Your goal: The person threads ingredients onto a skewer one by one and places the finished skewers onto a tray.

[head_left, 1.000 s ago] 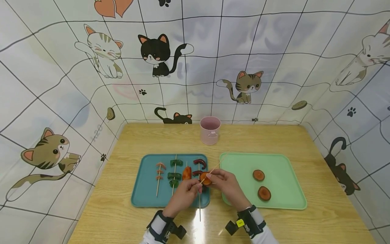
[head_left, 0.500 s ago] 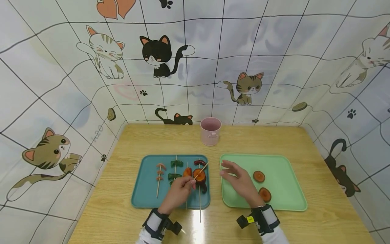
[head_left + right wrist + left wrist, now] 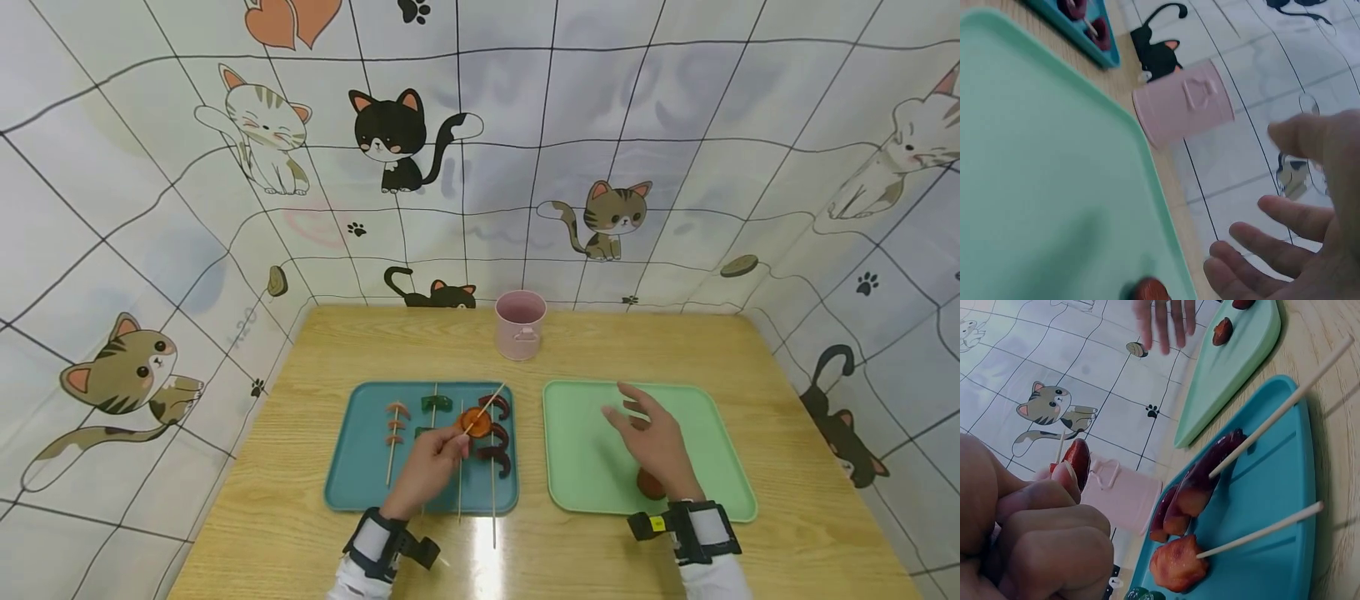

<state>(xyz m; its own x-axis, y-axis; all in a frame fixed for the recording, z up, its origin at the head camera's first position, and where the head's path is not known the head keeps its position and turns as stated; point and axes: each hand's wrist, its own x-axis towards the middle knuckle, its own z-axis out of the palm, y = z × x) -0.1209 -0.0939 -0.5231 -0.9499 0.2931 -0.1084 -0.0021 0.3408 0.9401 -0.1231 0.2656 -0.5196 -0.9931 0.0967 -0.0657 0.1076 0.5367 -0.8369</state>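
Note:
My left hand (image 3: 427,467) pinches a thin wooden skewer (image 3: 492,395) above the blue tray (image 3: 345,467). One round orange-brown food slice (image 3: 476,422) is threaded on it, its edge (image 3: 1080,459) close to my fingertips in the left wrist view. Over the green tray (image 3: 585,487) hovers my right hand (image 3: 658,446), fingers spread and holding nothing. Below its wrist lies a round brown slice (image 3: 648,485); my hand hides a second one from the head view, while the left wrist view shows both, the nearer slice (image 3: 1222,331) whole.
On the blue tray lie skewers of curled dark red pieces (image 3: 495,457), green pieces (image 3: 437,403) and small pink pieces (image 3: 393,425), plus one with an orange chunk (image 3: 1179,562). Some sticks overhang the front rim. A pink cup (image 3: 521,333) stands at the table's back, before a cat-patterned wall covering.
My right hand has let go of the skewer and moved right over the green tray. The left hand, still pinching the skewer with its slice, has shifted slightly left.

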